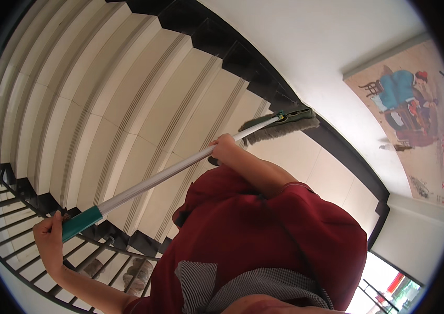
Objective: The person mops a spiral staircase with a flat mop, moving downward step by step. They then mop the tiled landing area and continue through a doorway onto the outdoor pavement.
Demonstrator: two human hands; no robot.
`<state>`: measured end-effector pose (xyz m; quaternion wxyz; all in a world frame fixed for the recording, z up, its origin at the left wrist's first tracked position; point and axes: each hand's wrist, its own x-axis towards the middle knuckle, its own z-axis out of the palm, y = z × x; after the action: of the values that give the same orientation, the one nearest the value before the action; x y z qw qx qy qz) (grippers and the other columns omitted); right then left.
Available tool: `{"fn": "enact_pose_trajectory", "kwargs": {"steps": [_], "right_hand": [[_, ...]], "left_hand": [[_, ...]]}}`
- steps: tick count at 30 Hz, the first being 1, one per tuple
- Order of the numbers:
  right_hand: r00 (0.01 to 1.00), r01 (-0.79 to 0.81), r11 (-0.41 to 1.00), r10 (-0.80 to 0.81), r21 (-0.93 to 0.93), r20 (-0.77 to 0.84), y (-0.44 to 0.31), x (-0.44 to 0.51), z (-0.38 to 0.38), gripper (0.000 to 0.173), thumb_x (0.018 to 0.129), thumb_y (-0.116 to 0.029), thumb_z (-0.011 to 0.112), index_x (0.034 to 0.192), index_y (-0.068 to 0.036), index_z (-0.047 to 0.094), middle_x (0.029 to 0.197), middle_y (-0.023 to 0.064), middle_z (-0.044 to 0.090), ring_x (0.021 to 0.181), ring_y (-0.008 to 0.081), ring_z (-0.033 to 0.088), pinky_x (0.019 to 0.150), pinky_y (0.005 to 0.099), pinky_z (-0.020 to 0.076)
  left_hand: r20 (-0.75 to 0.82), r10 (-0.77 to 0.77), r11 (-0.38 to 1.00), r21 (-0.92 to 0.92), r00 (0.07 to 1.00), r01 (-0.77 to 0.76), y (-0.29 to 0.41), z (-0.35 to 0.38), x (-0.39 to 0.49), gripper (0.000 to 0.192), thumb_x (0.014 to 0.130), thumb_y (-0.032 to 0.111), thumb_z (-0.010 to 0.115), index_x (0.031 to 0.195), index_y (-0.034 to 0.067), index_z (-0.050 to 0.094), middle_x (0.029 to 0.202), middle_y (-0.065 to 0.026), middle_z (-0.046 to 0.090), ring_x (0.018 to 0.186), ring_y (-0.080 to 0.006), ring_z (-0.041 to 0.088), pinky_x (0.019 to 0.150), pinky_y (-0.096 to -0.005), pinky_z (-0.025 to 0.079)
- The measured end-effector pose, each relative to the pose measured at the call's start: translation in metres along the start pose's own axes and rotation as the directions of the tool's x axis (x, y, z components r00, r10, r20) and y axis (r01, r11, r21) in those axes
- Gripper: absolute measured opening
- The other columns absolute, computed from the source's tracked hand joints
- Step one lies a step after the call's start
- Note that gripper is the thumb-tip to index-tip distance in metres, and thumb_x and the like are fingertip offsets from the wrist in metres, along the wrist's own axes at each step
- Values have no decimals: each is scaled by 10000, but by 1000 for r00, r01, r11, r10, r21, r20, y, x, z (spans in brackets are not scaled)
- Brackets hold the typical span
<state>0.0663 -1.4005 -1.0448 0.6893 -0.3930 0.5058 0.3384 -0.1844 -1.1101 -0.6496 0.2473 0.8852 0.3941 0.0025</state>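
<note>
A dust mop with a white pole (155,178) crosses in front of my body. Its green grip (82,223) lies at the lower left, where my left hand (51,239) is closed around the end. My right hand (224,146) holds the pole farther along, close to the mop head. The wide mop head (280,125), with a green frame and grey fringe, rests at the foot of the stairs, by the black skirting along the wall. Beneath the pole, the pale tiled steps (143,114) spread to the upper left.
A dark metal railing (33,251) curves along the lower left, with wrapped bundles (137,274) behind it. Black stepped skirting (237,59) borders the white wall. A painted picture panel (406,117) is on that wall at the right. Pale landing floor (324,161) lies beside the mop.
</note>
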Motion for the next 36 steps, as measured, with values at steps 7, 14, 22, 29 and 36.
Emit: {"fn": "enact_pose_trajectory", "kwargs": {"steps": [7, 14, 22, 29, 36], "right_hand": [[991, -115, 952, 131, 284, -36, 45, -43, -17, 53, 843, -119, 429, 853, -72, 451, 665, 81, 507, 614, 256, 548, 604, 381, 484], [980, -184, 945, 157, 269, 120, 110, -119, 4, 69, 834, -94, 391, 812, -28, 387, 618, 128, 455, 541, 277, 514, 592, 422, 491], [909, -357, 932, 361, -57, 209, 183, -159, 43, 47, 755, -20, 389, 797, -17, 410, 618, 129, 448, 521, 276, 504, 535, 417, 484], [933, -347, 834, 353, -429, -69, 241, -14, 47, 65, 849, -70, 418, 818, -34, 463, 639, 131, 508, 524, 281, 548, 495, 415, 465], [938, -264, 686, 346, -678, -16, 185, 125, 53, 150, 866, -74, 442, 754, 20, 476, 640, 161, 517, 490, 270, 539, 469, 414, 466]], "left_hand": [[-81, 36, 999, 3, 996, -36, -51, -41, -3, 343, 894, 240, 564, 676, -18, 622, 478, 22, 444, 363, -25, 292, 331, -208, 192], [-317, 163, 983, 130, 934, -128, -97, -116, -103, 384, 918, 313, 525, 770, -30, 615, 579, -36, 546, 507, -85, 471, 457, -260, 362], [-273, -28, 993, 104, 962, 59, -57, -145, -276, 358, 882, 249, 520, 629, 2, 574, 509, -42, 438, 474, -137, 384, 452, -300, 305], [-294, -160, 980, 69, 942, 187, -20, -45, -295, 396, 905, 197, 528, 585, -34, 555, 451, -20, 428, 413, -96, 332, 391, -276, 226], [-324, -380, 894, 112, 866, 435, -26, 41, -234, 276, 856, 212, 591, 683, -1, 625, 518, -68, 482, 478, -142, 407, 443, -319, 324]]}}
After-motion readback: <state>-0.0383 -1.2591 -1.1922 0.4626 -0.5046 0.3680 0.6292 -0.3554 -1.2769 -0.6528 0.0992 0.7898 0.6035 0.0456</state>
